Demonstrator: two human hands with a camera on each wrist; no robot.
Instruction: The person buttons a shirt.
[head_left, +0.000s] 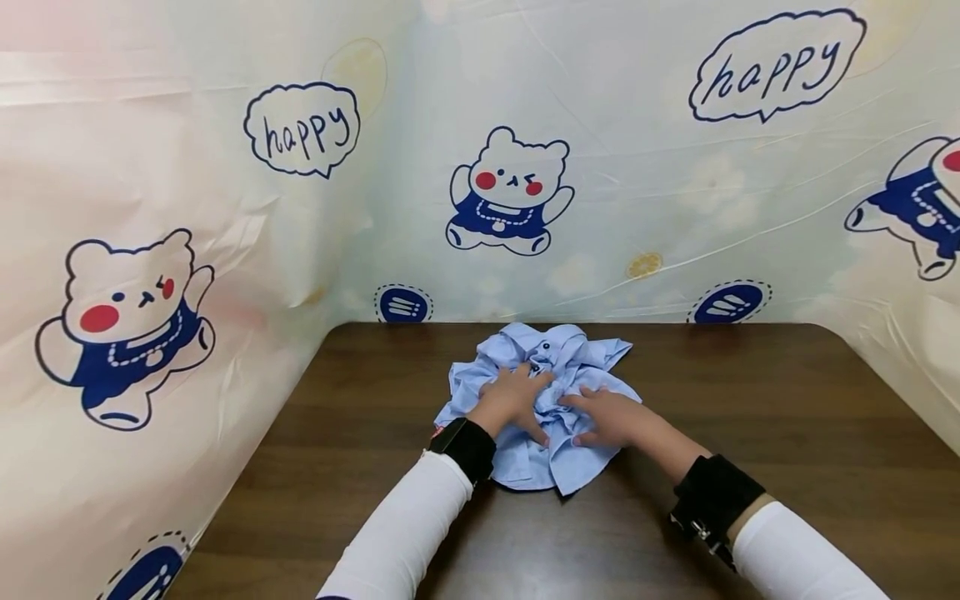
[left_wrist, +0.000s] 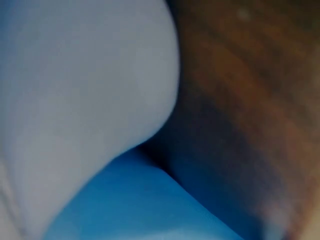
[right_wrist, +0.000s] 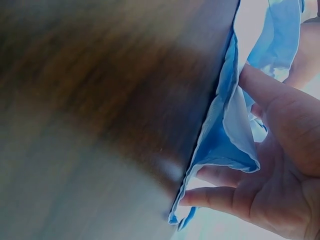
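A light blue buttoned shirt [head_left: 521,465] lies crumpled in a heap toward the far side of the brown wooden table [head_left: 360,467]. My left hand [head_left: 513,398] rests on the heap's left and middle part, fingers spread. On its right side, my right hand [head_left: 609,417] touches the fabric with fingers stretched out toward the left hand. In the right wrist view the right hand [right_wrist: 285,165] has its thumb and fingertips against the shirt's loose folds [right_wrist: 212,145]. Blurred blue cloth [left_wrist: 135,200] fills the lower part of the left wrist view.
A patterned curtain [head_left: 405,183] with cartoon bears stands behind the table and along its sides. Black bands [head_left: 720,504] circle both wrists, below white sleeves [head_left: 405,525]. A small dark button [head_left: 546,345] shows near the top of the heap.
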